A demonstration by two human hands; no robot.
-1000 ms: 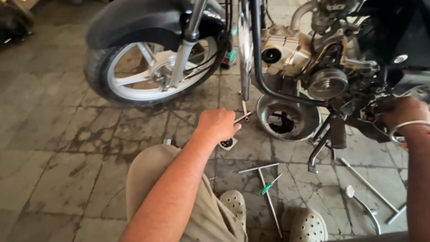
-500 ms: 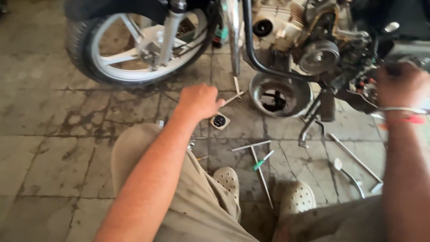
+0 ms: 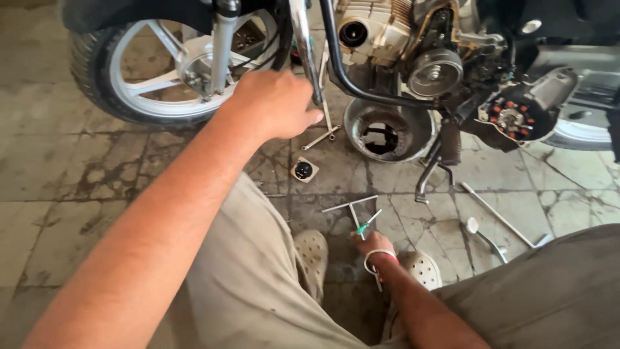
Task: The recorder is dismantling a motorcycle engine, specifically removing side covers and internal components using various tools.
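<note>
Left hand (image 3: 274,103) closed on chrome frame tube (image 3: 303,45) beside front wheel (image 3: 161,64). Right hand (image 3: 373,244) low between sandals (image 3: 313,252), fingers curled over green-handled screwdriver (image 3: 367,223) lying on tiled floor (image 3: 77,168) just beside T-wrench (image 3: 352,210); whether gripped, cannot tell. Round metal pan (image 3: 387,129) under engine (image 3: 387,32). Small square part (image 3: 303,170) on floor near left forearm.

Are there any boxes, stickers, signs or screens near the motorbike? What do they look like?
No signs or screens show, and no sticker is clear enough to tell.
Small square box: on the tiled floor beside the left hand, pale rim, dark round inside.
</note>
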